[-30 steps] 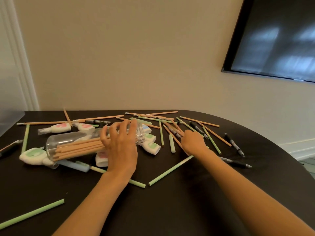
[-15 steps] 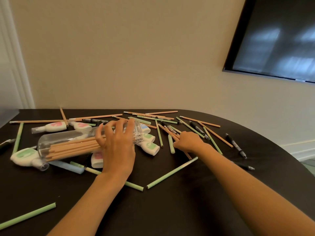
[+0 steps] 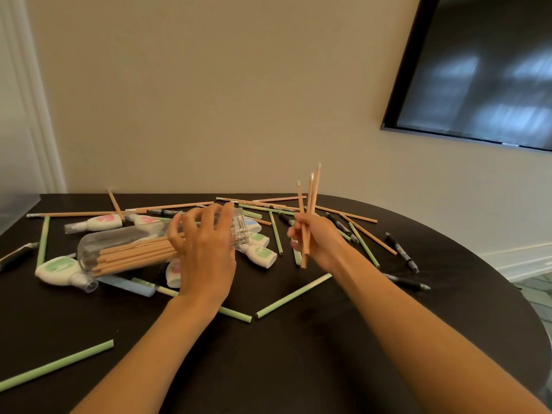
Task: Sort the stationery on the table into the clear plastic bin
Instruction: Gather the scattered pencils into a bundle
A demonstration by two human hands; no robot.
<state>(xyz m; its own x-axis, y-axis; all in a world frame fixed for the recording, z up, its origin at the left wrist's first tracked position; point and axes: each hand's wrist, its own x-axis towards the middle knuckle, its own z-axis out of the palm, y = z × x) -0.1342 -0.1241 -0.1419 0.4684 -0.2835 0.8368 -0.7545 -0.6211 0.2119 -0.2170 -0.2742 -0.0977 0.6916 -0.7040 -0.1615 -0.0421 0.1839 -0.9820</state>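
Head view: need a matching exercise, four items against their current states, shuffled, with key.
Items
1. left hand
2. right hand
3. clear bin
4. black pen

States
A. lies on its side, wooden pencils inside
B. holds three pencils upright above the table
C. lies on the table, right of both hands
D. grips the clear bin near its mouth

Pairs: 1-D, 2-B, 3-A, 4-C

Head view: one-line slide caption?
Left hand grips a clear jar on its side; right hand holds three pencils aloft.
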